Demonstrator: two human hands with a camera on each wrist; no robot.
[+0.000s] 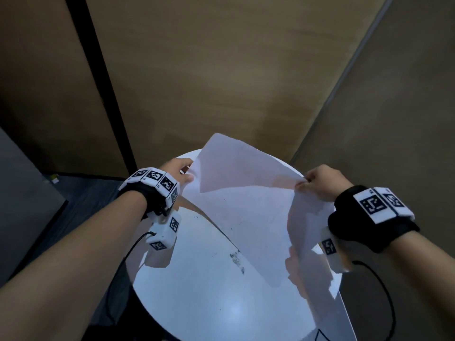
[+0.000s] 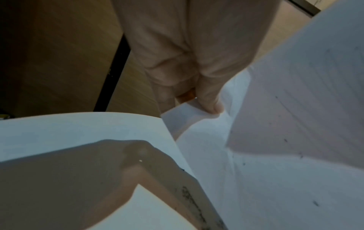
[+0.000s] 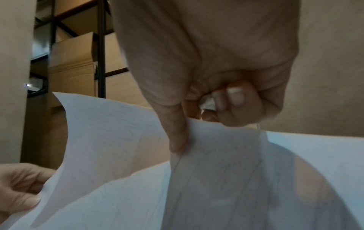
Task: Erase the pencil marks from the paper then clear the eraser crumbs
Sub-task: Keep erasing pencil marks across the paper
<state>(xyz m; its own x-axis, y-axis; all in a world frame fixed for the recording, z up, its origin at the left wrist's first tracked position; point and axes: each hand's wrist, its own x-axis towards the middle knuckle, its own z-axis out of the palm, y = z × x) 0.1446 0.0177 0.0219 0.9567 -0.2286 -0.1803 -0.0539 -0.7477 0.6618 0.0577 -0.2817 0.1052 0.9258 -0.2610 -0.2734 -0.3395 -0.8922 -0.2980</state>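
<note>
Paper [image 1: 236,212] lifted, tilted toward left; left grip [image 1: 178,171] and right grip [image 1: 320,180] each pinching edge.

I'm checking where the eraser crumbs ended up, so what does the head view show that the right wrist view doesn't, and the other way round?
Only the head view shows the round white table with a dark line of eraser crumbs on it beside the paper's lower edge, plus both wrist bands.

Only the right wrist view shows faint leftover pencil strokes on the sheet, a small white object tucked in the right hand's curled fingers, and shelving with cardboard boxes.

Both show the paper lifted and bent, pinched by the left hand and right hand.
</note>
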